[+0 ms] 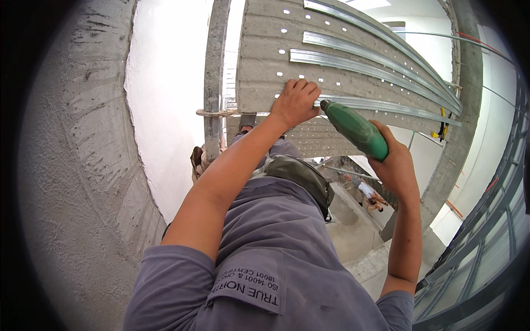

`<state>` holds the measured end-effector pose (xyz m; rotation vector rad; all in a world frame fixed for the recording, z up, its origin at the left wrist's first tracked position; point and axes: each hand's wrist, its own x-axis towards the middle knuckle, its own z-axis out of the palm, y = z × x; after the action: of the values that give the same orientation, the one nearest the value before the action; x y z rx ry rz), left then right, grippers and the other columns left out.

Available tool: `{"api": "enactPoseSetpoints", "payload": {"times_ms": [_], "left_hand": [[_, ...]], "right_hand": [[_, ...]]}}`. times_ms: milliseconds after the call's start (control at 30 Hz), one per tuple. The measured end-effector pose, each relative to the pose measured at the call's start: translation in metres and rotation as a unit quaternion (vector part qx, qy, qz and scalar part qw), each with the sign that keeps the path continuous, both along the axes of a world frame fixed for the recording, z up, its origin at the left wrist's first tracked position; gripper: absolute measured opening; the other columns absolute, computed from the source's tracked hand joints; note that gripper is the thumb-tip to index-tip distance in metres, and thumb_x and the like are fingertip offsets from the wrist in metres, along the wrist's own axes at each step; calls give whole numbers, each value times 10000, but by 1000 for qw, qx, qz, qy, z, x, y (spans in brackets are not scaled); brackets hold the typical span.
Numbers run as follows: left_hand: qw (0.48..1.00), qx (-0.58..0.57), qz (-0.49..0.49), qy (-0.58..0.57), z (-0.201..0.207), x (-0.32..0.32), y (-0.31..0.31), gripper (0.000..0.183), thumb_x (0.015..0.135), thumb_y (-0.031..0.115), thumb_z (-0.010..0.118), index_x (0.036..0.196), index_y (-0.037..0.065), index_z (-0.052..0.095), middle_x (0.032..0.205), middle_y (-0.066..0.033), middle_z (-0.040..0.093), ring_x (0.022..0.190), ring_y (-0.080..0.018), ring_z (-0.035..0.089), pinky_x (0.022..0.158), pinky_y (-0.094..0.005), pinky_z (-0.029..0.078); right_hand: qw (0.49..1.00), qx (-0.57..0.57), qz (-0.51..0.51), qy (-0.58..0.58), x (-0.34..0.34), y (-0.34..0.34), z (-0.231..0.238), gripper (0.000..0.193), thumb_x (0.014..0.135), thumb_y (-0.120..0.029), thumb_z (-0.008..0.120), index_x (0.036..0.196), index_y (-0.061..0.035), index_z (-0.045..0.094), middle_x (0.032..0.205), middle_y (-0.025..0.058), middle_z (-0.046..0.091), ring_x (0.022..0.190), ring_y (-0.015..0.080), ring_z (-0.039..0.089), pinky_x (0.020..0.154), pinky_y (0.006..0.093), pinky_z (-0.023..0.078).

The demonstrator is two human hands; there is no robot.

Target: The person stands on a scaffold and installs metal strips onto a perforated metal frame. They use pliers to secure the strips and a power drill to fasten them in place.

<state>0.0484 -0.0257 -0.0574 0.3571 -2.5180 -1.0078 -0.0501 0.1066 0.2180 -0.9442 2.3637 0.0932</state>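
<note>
My right hand [393, 165] grips a green power drill [356, 129] by its rear end. The drill lies tilted, its dark nose pointing left, close to my left hand. My left hand [298, 102] has its fingers curled at the left end of a silvery metal channel [381, 105], just beside the drill's nose. My fingers hide that end, and whatever may sit between the thumb and the drill's tip does not show. Farther off, several more metal channels [353, 59] lie lengthwise on a grey, cement-stained platform [259, 66] with rows of holes.
A yellow-and-black hand tool [441, 124] is by the platform's right end. An upright grey post [214, 71] stands at left, beside a rough cement wall [83, 165]. An olive pouch [301, 174] hangs at my waist. Far below the platform, another person [372, 196] is visible.
</note>
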Motion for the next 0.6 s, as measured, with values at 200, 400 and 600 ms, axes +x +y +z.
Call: {"api": "enactPoseSetpoints", "payload": {"times_ms": [200, 400, 600], "left_hand": [[1000, -9, 1, 3, 1, 0, 1, 495, 680, 296, 826, 1092, 124, 612, 1096, -25, 594, 1071, -236, 551, 943, -400, 401], [1000, -10, 1, 2, 1, 0, 0, 498, 682, 296, 825, 1098, 126, 613, 1099, -24, 595, 1074, -234, 551, 951, -398, 398], [1000, -8, 2, -3, 0, 0, 0, 513, 678, 318, 831, 1108, 134, 620, 1113, -22, 602, 1075, -230, 558, 952, -397, 404]], "right_hand": [[999, -5, -31, -12, 1, 1, 0, 718, 725, -42, 723, 1389, -223, 519, 1054, 197, 705, 977, 428, 664, 835, 480, 531], [1000, -8, -5, 2, 2, 1, 1, 717, 727, -41, 723, 1389, -222, 519, 1076, 186, 704, 980, 427, 663, 842, 477, 533], [999, -15, 47, 5, -1, 2, -6, 710, 730, -59, 728, 1390, -204, 511, 1105, 194, 696, 984, 431, 659, 840, 481, 534]]}}
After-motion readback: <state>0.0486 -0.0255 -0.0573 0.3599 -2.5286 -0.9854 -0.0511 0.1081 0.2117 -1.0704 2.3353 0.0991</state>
